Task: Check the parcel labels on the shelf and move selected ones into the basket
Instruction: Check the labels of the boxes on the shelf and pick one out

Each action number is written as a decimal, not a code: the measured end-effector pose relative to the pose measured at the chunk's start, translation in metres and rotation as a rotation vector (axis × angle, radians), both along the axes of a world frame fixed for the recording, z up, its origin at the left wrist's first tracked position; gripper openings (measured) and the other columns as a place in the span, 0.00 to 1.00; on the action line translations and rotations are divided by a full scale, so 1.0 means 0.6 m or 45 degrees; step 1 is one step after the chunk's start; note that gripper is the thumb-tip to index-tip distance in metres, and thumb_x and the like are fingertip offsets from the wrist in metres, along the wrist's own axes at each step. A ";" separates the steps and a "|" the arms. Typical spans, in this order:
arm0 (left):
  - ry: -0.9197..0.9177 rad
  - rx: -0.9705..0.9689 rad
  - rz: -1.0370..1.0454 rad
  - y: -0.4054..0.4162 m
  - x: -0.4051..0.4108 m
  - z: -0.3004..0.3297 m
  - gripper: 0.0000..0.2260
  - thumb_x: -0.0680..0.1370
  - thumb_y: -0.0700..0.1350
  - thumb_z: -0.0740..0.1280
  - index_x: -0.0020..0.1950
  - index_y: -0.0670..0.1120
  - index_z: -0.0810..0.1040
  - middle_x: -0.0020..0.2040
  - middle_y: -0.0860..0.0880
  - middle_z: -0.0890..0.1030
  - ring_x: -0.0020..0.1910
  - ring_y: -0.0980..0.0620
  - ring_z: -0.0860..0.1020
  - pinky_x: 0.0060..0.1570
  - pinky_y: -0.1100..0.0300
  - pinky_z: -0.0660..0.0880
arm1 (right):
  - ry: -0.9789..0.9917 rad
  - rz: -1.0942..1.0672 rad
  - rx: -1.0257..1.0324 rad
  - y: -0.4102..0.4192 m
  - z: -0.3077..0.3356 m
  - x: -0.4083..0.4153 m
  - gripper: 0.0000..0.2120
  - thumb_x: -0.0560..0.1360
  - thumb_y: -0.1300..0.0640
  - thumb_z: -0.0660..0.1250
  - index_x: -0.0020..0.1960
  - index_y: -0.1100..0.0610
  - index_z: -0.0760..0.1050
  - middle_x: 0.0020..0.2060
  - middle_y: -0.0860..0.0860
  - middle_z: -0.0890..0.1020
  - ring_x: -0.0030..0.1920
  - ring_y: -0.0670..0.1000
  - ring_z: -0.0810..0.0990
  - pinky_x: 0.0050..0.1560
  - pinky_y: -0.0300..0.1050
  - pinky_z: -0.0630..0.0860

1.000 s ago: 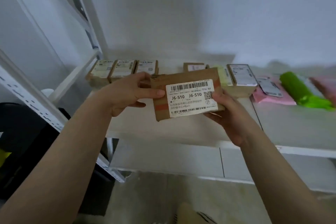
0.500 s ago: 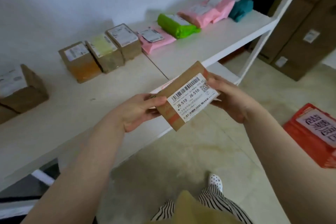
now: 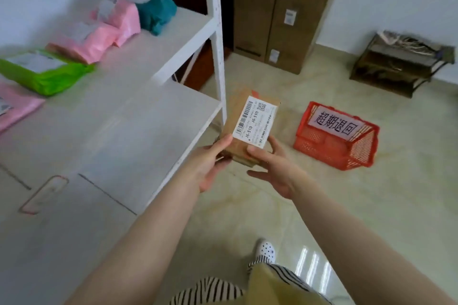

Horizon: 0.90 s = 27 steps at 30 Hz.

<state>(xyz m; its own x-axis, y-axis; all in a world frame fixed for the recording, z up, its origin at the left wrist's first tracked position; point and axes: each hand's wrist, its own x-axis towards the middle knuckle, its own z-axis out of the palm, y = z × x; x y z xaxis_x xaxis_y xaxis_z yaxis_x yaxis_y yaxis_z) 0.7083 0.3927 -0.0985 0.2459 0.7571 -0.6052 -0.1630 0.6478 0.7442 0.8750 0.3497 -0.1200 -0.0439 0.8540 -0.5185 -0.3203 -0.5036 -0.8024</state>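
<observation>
A small brown cardboard parcel [image 3: 250,121] with a white label reading J6-S10 is held out past the shelf's front corner, above the floor. My left hand [image 3: 210,166] pinches its near left corner with the thumb on top. My right hand [image 3: 270,168] holds its near right end, thumb on the label's edge and fingers underneath. A red plastic basket [image 3: 337,141] with a white sign in Chinese characters stands on the floor, to the right of the parcel and beyond it.
The white shelf [image 3: 138,116] at left carries a green mailer [image 3: 44,69], pink mailers [image 3: 99,37] and a teal one [image 3: 156,12]. A white upright post [image 3: 218,39] stands at the shelf corner. Tall cardboard boxes [image 3: 275,12] and a low dark rack [image 3: 399,62] stand behind. My slippered foot [image 3: 266,250] is on the tiled floor.
My view has swung right, from the shelf to the floor and the red basket. Both hands have carried the parcel off the shelf towards the basket, turning it lengthwise.
</observation>
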 end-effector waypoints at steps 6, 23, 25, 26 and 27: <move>-0.053 -0.111 -0.127 0.091 0.209 -0.047 0.11 0.76 0.47 0.70 0.52 0.41 0.80 0.53 0.45 0.84 0.56 0.50 0.80 0.63 0.57 0.73 | -0.024 -0.227 -0.042 0.053 -0.027 0.187 0.41 0.71 0.61 0.75 0.77 0.49 0.58 0.61 0.53 0.79 0.61 0.53 0.80 0.65 0.54 0.74; 0.080 -0.221 -0.645 0.436 0.631 -0.121 0.13 0.74 0.49 0.73 0.52 0.42 0.79 0.52 0.46 0.82 0.48 0.53 0.81 0.46 0.64 0.80 | 0.014 -0.564 -0.089 0.308 -0.110 0.585 0.39 0.65 0.56 0.77 0.73 0.51 0.67 0.60 0.52 0.83 0.56 0.55 0.84 0.52 0.53 0.82; 0.116 -0.225 -0.686 0.463 0.679 -0.124 0.14 0.74 0.49 0.72 0.53 0.42 0.78 0.50 0.46 0.82 0.47 0.53 0.81 0.42 0.66 0.80 | -0.006 -0.591 -0.109 0.329 -0.115 0.626 0.39 0.65 0.55 0.76 0.74 0.50 0.67 0.58 0.49 0.83 0.55 0.52 0.84 0.48 0.47 0.81; 0.130 -0.227 -0.704 0.474 0.703 -0.126 0.14 0.74 0.49 0.72 0.54 0.42 0.77 0.49 0.46 0.81 0.49 0.52 0.81 0.44 0.66 0.80 | -0.010 -0.599 -0.113 0.338 -0.121 0.647 0.39 0.65 0.54 0.76 0.73 0.49 0.67 0.57 0.48 0.83 0.56 0.52 0.84 0.52 0.48 0.80; 0.134 -0.243 -0.713 0.483 0.727 -0.128 0.14 0.75 0.49 0.72 0.55 0.41 0.77 0.49 0.46 0.81 0.50 0.51 0.80 0.46 0.65 0.80 | -0.006 -0.610 -0.120 0.345 -0.124 0.667 0.39 0.64 0.54 0.76 0.73 0.49 0.67 0.57 0.48 0.83 0.58 0.52 0.83 0.56 0.49 0.78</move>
<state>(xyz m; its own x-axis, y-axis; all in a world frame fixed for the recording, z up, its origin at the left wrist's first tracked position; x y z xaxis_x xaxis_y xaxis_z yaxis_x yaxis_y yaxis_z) 1.1443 0.6823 -0.1751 0.5078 0.4053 -0.7602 0.3100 0.7373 0.6002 1.2752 0.5568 -0.1946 0.3451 0.7267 -0.5939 -0.5305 -0.3710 -0.7622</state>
